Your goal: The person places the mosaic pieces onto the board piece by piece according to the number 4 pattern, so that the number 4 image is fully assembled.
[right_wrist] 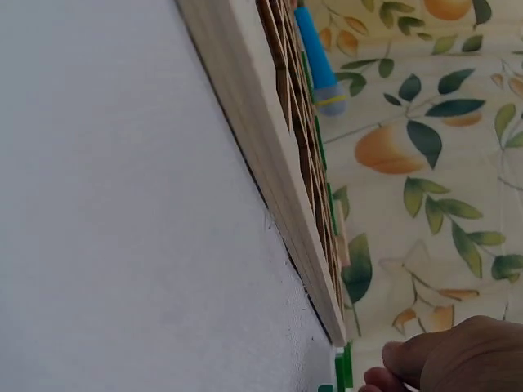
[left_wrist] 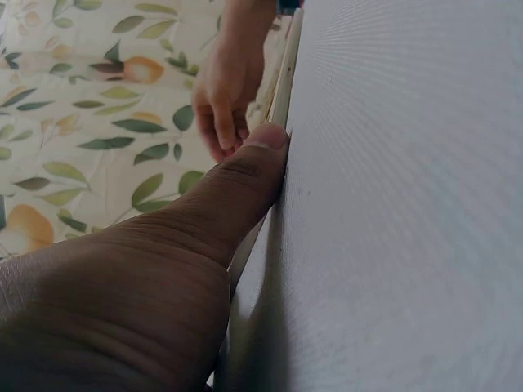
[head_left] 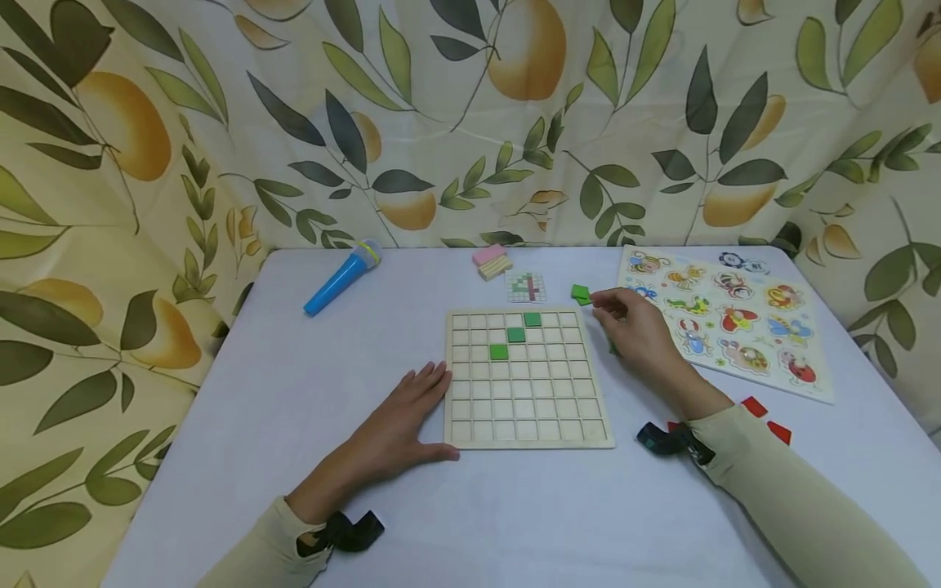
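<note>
Closest to me are two pale cloth sleeves [head_left: 801, 482], reaching in from below a square wooden board [head_left: 525, 388], each with a black strap [head_left: 665, 441] at the cuff. The board is smooth, light wood, its thin raised strips crossing into small square compartments, and it lies flat on the tabletop [head_left: 294, 392], which is covered in white cloth. Three of the compartments, near the far edge, hold green squares [head_left: 516, 335] in a diagonal line; the others show bare wood.

The left hand [head_left: 400, 412] is spread, fingertips at the board's left edge and thumb by its near corner. The right hand [head_left: 634, 327] is beyond the far right corner, fingers bent, their tips at some flat green tiles [head_left: 580, 291]; I cannot tell whether it pinches one.

Just behind the board lie a small gridded card [head_left: 525, 287] and stacked pink and cream pieces [head_left: 490, 255]. To its right are a flat sheet of insect pictures [head_left: 735, 318] and red pieces [head_left: 754, 407]; off its far left lies a blue toy microphone [head_left: 340, 279].
</note>
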`<state>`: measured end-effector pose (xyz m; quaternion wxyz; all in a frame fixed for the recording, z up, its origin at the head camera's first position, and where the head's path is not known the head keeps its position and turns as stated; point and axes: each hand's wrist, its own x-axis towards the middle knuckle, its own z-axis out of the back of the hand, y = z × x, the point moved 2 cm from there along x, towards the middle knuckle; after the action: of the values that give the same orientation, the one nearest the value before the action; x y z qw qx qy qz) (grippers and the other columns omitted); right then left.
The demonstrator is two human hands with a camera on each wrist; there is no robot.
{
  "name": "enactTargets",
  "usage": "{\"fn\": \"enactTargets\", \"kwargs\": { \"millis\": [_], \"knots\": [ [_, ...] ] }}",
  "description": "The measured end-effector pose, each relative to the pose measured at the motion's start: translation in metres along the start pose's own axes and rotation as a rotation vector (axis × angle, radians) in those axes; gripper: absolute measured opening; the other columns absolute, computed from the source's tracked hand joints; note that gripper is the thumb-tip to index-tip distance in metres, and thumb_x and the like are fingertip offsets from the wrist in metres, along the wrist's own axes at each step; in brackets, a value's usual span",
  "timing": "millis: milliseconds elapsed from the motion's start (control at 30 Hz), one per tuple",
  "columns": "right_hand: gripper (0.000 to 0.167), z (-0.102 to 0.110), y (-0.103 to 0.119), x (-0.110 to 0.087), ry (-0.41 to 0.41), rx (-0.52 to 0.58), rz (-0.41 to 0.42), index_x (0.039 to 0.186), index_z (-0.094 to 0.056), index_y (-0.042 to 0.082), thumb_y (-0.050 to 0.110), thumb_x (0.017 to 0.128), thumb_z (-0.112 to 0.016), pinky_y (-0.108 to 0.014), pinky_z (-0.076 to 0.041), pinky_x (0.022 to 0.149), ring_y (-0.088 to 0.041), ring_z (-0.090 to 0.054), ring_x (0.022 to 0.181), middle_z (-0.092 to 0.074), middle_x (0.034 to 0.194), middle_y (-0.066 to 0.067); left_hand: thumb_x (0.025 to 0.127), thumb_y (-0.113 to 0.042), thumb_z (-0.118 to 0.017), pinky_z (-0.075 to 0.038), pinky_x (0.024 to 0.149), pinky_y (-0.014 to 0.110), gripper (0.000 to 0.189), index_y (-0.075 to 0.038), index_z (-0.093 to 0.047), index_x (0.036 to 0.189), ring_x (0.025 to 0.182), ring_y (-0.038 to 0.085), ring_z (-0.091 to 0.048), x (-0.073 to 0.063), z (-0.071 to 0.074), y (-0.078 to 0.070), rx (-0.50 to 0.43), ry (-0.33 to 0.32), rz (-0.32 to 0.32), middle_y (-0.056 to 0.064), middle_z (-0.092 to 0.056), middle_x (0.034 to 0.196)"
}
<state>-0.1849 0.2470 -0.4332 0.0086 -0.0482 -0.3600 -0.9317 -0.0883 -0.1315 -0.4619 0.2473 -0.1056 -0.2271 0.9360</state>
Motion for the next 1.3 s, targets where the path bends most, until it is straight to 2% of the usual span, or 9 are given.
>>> {"fn": "enactTargets", "kwargs": {
  "millis": [300,533,667,867,1100,1300],
  "knots": [
    [0.036,-0.015,-0.001,0.03,-0.017,-0.023,0.023,0.14,-0.063,-0.001,0.012,0.106,-0.062,-0.051,-0.055,0.098,-0.038,-0.064,0.115,-0.061,0.132,-0.023,0.079,-0.059,-0.089,-0.015,0.14,0.044,0.119,-0.013,-0.027,0.17,0.17,0.02,-0.012,0.001,-0.001,0.002,-0.002,0.013,0.002,0.002,-0.022,0.18],
    [0.045,-0.019,-0.006,0.039,-0.005,-0.043,-0.032,0.148,-0.057,-0.001,0.013,0.106,-0.063,-0.056,-0.056,0.103,-0.041,-0.063,0.12,-0.056,0.138,-0.026,0.08,-0.062,-0.088,-0.014,0.14,0.044,0.119,-0.013,-0.027,0.17,0.17,0.019,-0.01,0.001,-0.002,0.001,-0.016,0.037,0.004,0.0,-0.021,0.18],
    [0.046,-0.021,-0.005,0.044,0.01,-0.065,-0.025,0.148,-0.057,-0.003,0.013,0.106,-0.064,-0.055,-0.056,0.102,-0.04,-0.063,0.119,-0.057,0.136,-0.026,0.08,-0.061,-0.088,-0.014,0.14,0.045,0.119,-0.013,-0.027,0.17,0.17,0.02,-0.01,0.001,0.0,0.001,-0.007,0.035,0.008,0.001,-0.021,0.18],
    [0.042,-0.019,-0.001,0.047,0.009,-0.092,-0.02,0.142,-0.062,-0.004,0.015,0.105,-0.066,-0.052,-0.056,0.097,-0.038,-0.064,0.113,-0.061,0.127,-0.025,0.079,-0.06,-0.089,-0.015,0.14,0.045,0.12,-0.013,-0.027,0.17,0.17,0.02,-0.011,0.002,0.001,0.001,0.002,0.019,0.008,0.001,-0.021,0.18],
    [0.041,-0.018,0.0,0.045,0.031,-0.072,-0.081,0.139,-0.063,-0.004,0.019,0.105,-0.065,-0.053,-0.056,0.097,-0.04,-0.064,0.115,-0.06,0.128,-0.026,0.079,-0.059,-0.089,-0.015,0.14,0.046,0.12,-0.012,-0.027,0.17,0.17,0.021,-0.012,0.0,0.001,0.0,-0.003,0.023,0.006,0.002,-0.021,0.18],
    [0.036,-0.019,-0.001,0.045,0.021,-0.075,-0.066,0.134,-0.064,-0.005,0.017,0.106,-0.064,-0.051,-0.056,0.096,-0.038,-0.063,0.113,-0.059,0.127,-0.026,0.079,-0.061,-0.088,-0.015,0.14,0.046,0.12,-0.014,-0.025,0.17,0.17,0.021,-0.011,0.0,0.001,0.001,0.005,0.031,0.007,0.0,-0.02,0.18]
  ]
}}
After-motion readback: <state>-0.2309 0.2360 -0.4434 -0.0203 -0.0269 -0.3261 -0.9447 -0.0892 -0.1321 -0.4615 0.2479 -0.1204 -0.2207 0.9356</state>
